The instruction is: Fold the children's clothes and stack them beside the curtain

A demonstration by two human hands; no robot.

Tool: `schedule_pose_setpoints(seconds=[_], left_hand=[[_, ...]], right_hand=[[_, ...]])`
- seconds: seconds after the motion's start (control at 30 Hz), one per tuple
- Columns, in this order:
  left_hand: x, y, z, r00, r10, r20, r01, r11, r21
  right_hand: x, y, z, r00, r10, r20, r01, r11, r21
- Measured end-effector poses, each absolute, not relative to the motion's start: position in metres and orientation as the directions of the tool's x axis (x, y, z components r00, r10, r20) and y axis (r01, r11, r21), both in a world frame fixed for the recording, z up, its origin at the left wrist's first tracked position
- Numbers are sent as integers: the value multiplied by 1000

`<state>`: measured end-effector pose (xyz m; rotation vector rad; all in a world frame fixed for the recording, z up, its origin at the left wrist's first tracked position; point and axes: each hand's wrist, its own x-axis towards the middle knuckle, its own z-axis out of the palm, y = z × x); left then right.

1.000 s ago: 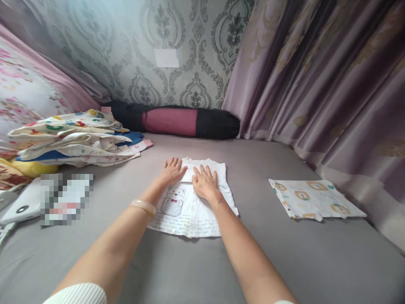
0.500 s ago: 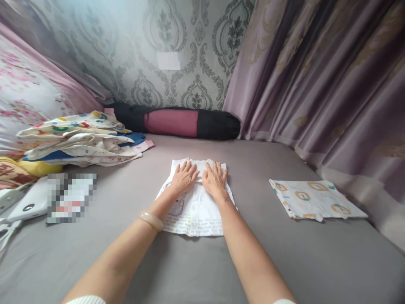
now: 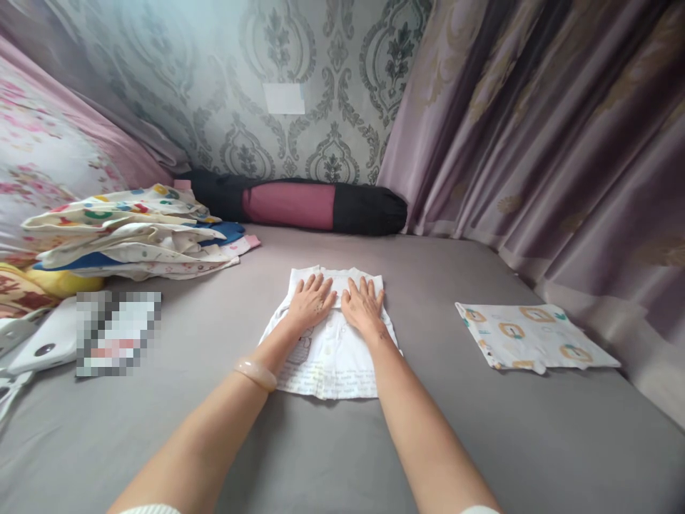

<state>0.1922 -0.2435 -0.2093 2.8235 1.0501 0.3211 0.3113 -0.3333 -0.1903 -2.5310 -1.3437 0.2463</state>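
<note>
Fingers [image 3: 319,285] slightly apart, I rested my left hand [image 3: 310,303] and right hand [image 3: 362,307] palms down, side by side, on the far part of a white garment [image 3: 332,357]. It lay flat on the gray sheet [image 3: 492,442], rows of small print [image 3: 347,383] along its near edge. A folded patterned cloth [image 3: 535,339] lay well off to my right, and a pile of clothes [image 3: 139,243] sat to my left.

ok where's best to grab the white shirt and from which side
Pinch the shirt at the middle of its near hem, probably from the near side: that edge lies spread and uncovered, while the left hand and right hand rest on its far part.
</note>
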Motion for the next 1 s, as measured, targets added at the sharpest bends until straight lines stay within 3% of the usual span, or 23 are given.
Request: schedule_pose_setpoints(seconds=[0.17, 0.33, 0.57, 0.77, 0.9, 1.0], left_hand=[[187, -248, -208, 714, 633, 299, 589, -774, 234], [185, -248, -210, 695, 596, 403, 566, -798, 206], [187, -242, -216, 767, 570, 295, 559, -819, 130], [188, -244, -216, 781, 559, 280, 558, -825, 90], [179, -249, -212, 774, 575, 265, 576, -814, 83], [161, -251, -208, 792, 552, 261, 554, -829, 72]], right_hand=[[309, -334, -191, 551, 833, 55, 808, -515, -287], [299, -337, -187, 414, 899, 143, 891, -368, -265], [289, -338, -190, 361, 931, 53, 904, -336, -266], [291, -336, -189, 367, 929, 42, 897, -341, -282], [301, -348, -176, 282, 958, -58, 900, -285, -330], [312, -366, -171, 237, 971, -34, 923, -236, -303]])
